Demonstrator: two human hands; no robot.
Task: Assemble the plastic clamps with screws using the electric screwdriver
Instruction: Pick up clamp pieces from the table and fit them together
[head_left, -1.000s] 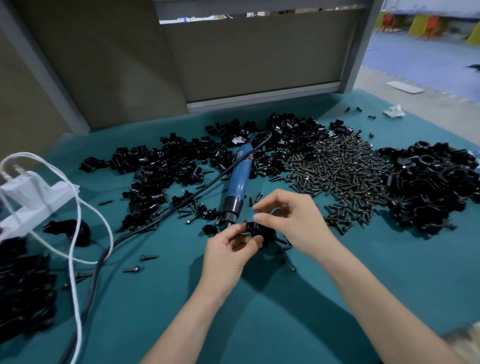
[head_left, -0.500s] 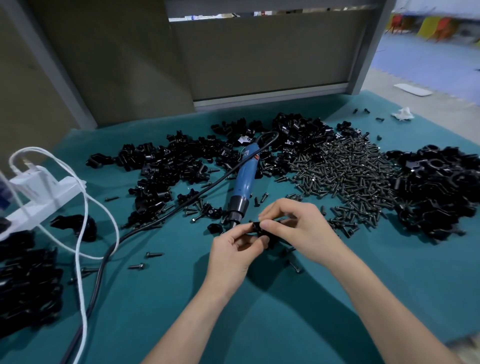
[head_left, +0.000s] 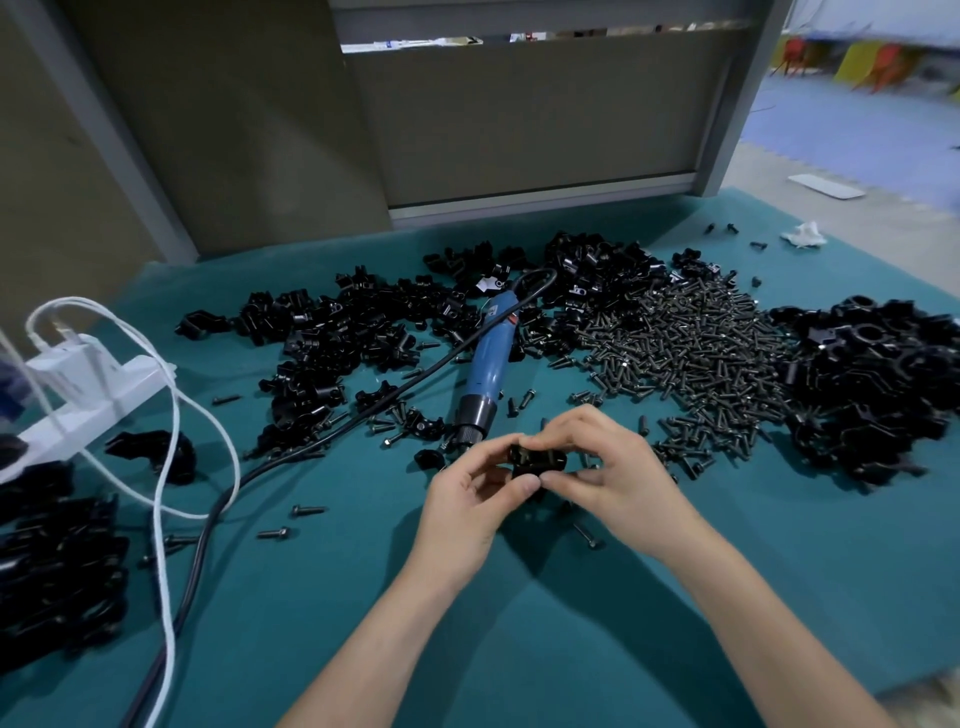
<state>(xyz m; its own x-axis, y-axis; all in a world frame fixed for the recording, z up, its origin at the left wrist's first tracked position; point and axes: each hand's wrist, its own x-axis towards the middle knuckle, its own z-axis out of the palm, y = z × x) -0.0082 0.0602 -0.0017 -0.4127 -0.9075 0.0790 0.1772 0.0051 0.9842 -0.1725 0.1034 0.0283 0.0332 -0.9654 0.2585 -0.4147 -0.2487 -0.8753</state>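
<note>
**Item: one black plastic clamp, held in both hands**

Nearest: left hand (head_left: 467, 499) and right hand (head_left: 618, 483) both pinch the clamp (head_left: 537, 460) at the fingertips, just above the teal mat (head_left: 519, 623).
Handling (judged): light, rigid and smooth. Best held by its outer flanks, leaving the screw hole free.
Beyond: blue electric screwdriver (head_left: 488, 369), lying unheld.
Farther: heap of screws (head_left: 685, 353); loose clamp parts (head_left: 353, 332).
Writing: the screwdriver label and the white tag (head_left: 488, 284) are unreadable.

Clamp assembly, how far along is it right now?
Done, possibly: the black stack at the left edge, though I cannot tell. In hand: left hand and right hand pinch one clamp. Left: the electric screwdriver lies unused, and the screw pile and clamp piles are large.
</note>
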